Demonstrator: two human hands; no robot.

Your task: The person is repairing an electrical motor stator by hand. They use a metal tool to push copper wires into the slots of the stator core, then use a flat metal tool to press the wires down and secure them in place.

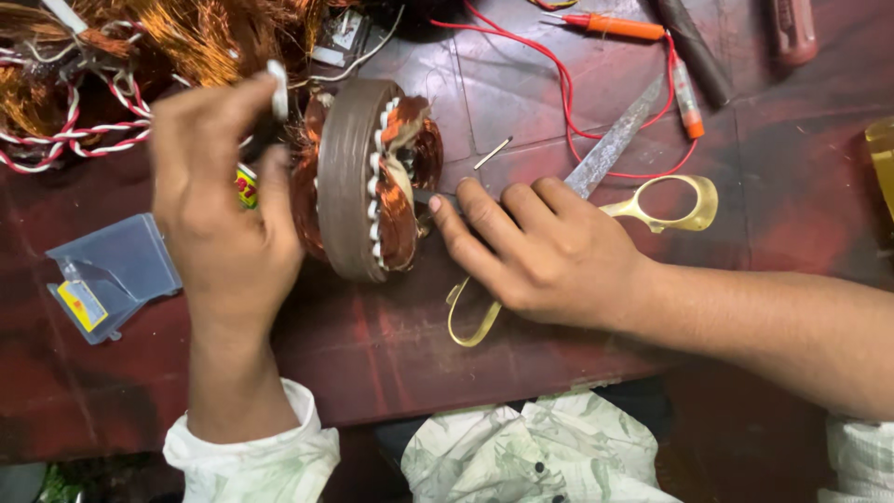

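Motor repair workshop: copper winding tangle, wound stator, scissors, red test probes on worn bench
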